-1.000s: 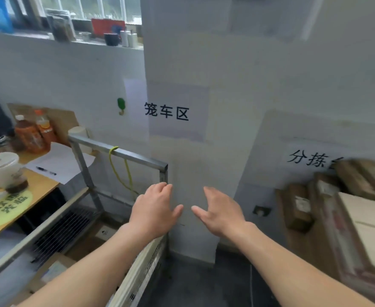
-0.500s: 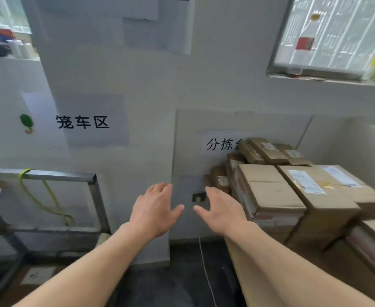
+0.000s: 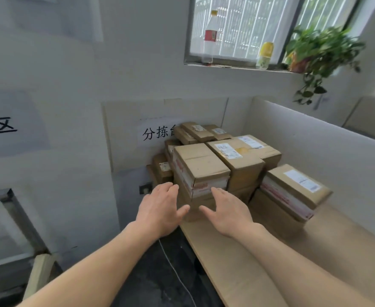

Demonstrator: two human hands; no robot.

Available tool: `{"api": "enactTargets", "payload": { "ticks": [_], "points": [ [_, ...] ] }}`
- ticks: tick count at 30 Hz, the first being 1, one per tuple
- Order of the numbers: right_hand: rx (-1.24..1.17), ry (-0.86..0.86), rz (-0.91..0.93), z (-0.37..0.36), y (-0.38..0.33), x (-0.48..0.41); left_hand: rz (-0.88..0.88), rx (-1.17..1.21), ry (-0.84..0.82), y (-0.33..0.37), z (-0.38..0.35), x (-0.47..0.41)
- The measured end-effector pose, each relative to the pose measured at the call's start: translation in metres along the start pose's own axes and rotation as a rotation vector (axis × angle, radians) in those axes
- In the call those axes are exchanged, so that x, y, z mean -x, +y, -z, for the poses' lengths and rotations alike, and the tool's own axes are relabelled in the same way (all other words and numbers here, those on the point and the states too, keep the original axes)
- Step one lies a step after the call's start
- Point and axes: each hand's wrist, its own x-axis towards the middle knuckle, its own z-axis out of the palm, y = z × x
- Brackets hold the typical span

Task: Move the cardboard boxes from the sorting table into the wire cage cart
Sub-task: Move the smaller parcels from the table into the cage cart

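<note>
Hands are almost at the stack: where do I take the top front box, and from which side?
Probably from the front: left hand on the free left face of the front box, right hand on its near end. Its right face looks pressed against the labelled box, so slide it out first.

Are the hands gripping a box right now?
No: the left hand and right hand are open with fingers spread, in front of the front cardboard box, holding nothing.

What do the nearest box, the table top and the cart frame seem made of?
The nearest box looks like matte brown cardboard, with folded flaps and printed tape. The table top seems smooth pale wood laminate. The cart frame is dull grey metal, perhaps steel.
</note>
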Motion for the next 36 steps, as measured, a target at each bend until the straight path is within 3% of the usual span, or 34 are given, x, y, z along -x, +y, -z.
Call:
{"api": "enactTargets", "payload": {
  "ticks": [16,27,36],
  "points": [
    [0.064,0.053,-0.246,0.051,0.191,0.0,-0.187,0.005,-0.125,0.166,-0.087,-0.085],
    [0.101,0.001,-0.378,0.072,0.346,-0.054,-0.138,0.061,-0.276,0.266,-0.176,-0.156],
    [0.089,-0.029,-0.444,0.071,0.42,-0.094,-0.081,0.129,-0.334,0.309,-0.221,-0.184]
  ]
}}
